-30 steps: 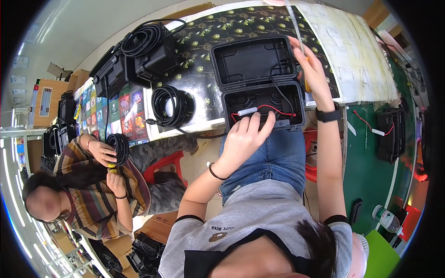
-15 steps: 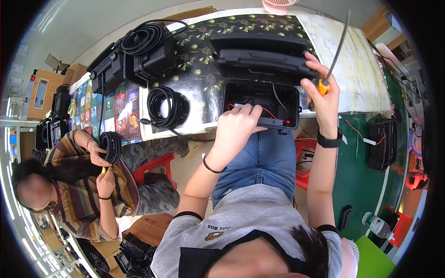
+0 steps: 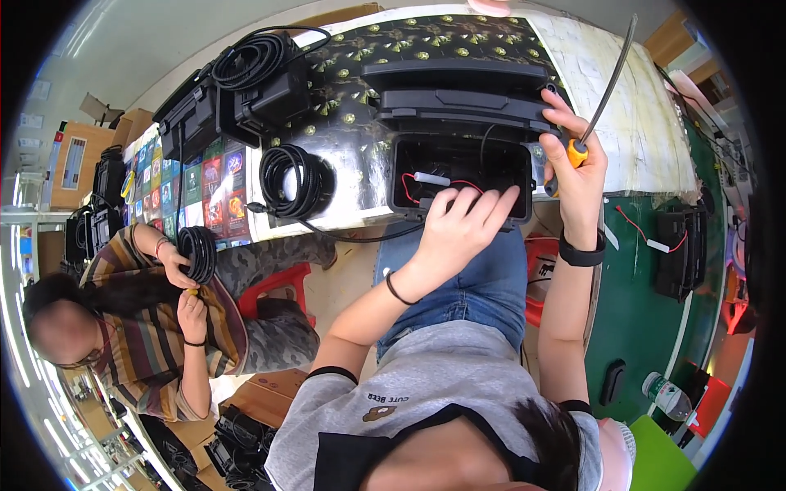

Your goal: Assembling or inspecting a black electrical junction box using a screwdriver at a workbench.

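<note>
An opened black plastic case [image 3: 401,196] stands at the table's front edge, its lid [image 3: 463,106] tipped back. My left hand [image 3: 468,219] reaches over the front rim with fingers bent into the case; whatever lies under the fingertips is hidden. Beside them inside are a white connector [image 3: 431,178] on red wires and a thin black cable [image 3: 483,151]. To the right of the case, my right hand [image 3: 583,184] holds a screwdriver [image 3: 578,153] by its orange-and-black handle, long shaft pointing up and away. Its fingertips are near the lid's right edge.
Coiled black cable [image 3: 288,182] lies left of the case, with more black cases [image 3: 192,114] behind. At left, a co-worker [image 3: 155,319] handles another cable coil [image 3: 196,255]. A case with a red wire [image 3: 681,252] and a bottle [image 3: 667,397] are on the green surface at right.
My left hand has moved right and down into the case; the black part it held at the front rim is now out of sight. The white connector shows more. The screwdriver shifted slightly right.
</note>
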### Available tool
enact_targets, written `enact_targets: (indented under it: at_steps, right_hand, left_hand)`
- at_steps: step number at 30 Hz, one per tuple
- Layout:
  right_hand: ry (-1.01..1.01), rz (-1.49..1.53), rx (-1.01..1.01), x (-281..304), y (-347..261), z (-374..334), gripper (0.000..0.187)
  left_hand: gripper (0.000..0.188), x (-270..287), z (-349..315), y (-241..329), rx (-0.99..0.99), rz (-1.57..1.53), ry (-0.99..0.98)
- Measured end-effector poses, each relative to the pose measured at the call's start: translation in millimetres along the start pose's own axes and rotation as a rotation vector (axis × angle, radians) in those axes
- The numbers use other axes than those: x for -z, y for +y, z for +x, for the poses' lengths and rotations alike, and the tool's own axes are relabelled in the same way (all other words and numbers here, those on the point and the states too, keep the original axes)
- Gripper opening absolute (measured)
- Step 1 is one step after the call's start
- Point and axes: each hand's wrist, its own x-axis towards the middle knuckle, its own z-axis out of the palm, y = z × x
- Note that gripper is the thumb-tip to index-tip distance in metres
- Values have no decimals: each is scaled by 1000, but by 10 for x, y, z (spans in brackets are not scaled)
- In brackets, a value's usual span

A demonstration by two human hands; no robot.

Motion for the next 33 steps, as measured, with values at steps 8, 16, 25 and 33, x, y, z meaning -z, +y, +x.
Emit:
enact_targets:
  at_steps: [8,16,25,33]
  right_hand:
    - [-13,-75,81,17,48,6,26]
    - [50,104,8,8,41,-1,26]
    - [74,-74,-59,-104,66,-60,11]
    - [200,-222,80,-264,233,-230,13]
  left_hand:
    - [52,2,-51,42,32,-37,147]
    - [61,34,-671,-252,590,-374,474]
    - [50,82,-352,-498,624,-543,379]
    - [57,212,-236,-563,647,-610,240]
